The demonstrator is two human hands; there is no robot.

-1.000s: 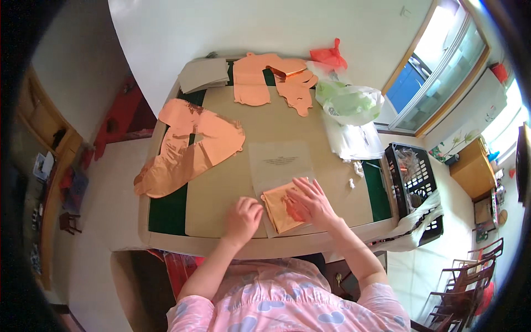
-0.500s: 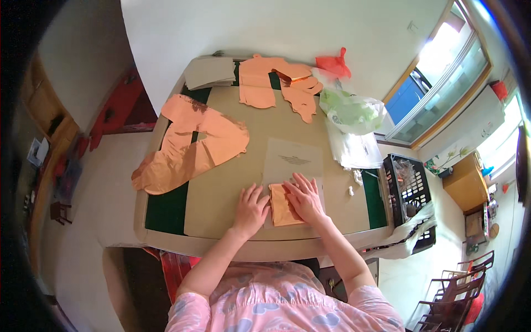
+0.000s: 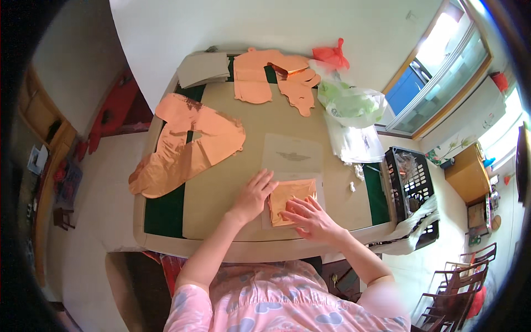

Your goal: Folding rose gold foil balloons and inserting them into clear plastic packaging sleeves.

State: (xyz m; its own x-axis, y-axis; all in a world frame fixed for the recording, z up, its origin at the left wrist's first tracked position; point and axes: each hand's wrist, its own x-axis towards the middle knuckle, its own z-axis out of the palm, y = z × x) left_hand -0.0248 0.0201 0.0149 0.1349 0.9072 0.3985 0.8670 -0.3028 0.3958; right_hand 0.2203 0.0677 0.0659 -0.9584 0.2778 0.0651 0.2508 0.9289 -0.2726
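A copper-coloured foil balloon, folded into a flat square (image 3: 281, 206), lies on a clear plastic bag (image 3: 293, 148) near the table's front edge. My left hand (image 3: 253, 198) lies along the left side of the square, fingers stretched out and touching its upper left edge. Over its lower right part rests my right hand (image 3: 318, 222), with the fingers apart and slightly bent, pressing on the foil. Neither hand grips anything. The bag's lower part is hidden under the foil and my hands.
Unfolded foil balloons lie flat at the left (image 3: 204, 141) and the back (image 3: 251, 80). A stack of grey sheets (image 3: 203, 69) sits back left. Along the right are a green-white plastic bag (image 3: 351, 102), clear bags (image 3: 357, 145) and a black crate (image 3: 409, 182) beside the table.
The right hand has slid down and right across the foil, uncovering its top. My left hand has moved slightly up. The foil square shows wider now.
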